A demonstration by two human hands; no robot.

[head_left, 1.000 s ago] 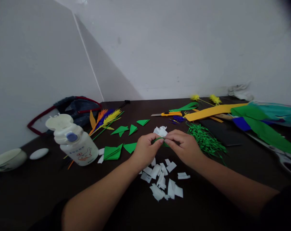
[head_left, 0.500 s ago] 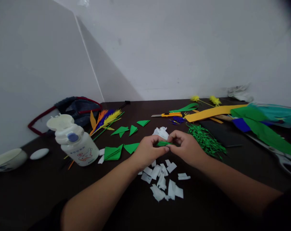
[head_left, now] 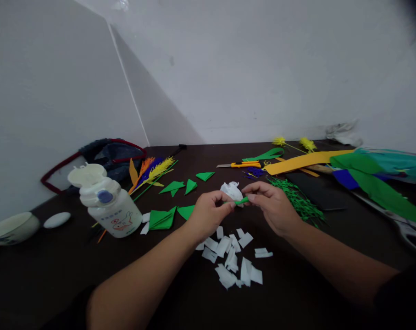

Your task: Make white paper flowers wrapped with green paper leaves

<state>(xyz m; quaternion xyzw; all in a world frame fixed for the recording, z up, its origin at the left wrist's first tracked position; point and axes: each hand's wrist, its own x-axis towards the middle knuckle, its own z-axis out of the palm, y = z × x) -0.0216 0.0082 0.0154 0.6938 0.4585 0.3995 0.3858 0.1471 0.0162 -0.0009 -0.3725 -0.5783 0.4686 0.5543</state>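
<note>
Nearest, loose white scraps lie in front of the crumpled white wad. Just this side of that wad, the left hand and right hand pinch a narrow green piece between closed fingertips; it looks rolled, perhaps partly shaped. Left of the wad, the folded green stack and, farther off, flat green triangles seem not yet rolled. Beyond the wad lies a utility knife.

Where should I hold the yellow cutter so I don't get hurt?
I'd take the cutter by its yellow handle, from above and the right. It lies flat with the bare blade pointing left, so that end is best left alone. Blue scraps lie on the near side, so reaching down from above seems easiest.
</note>
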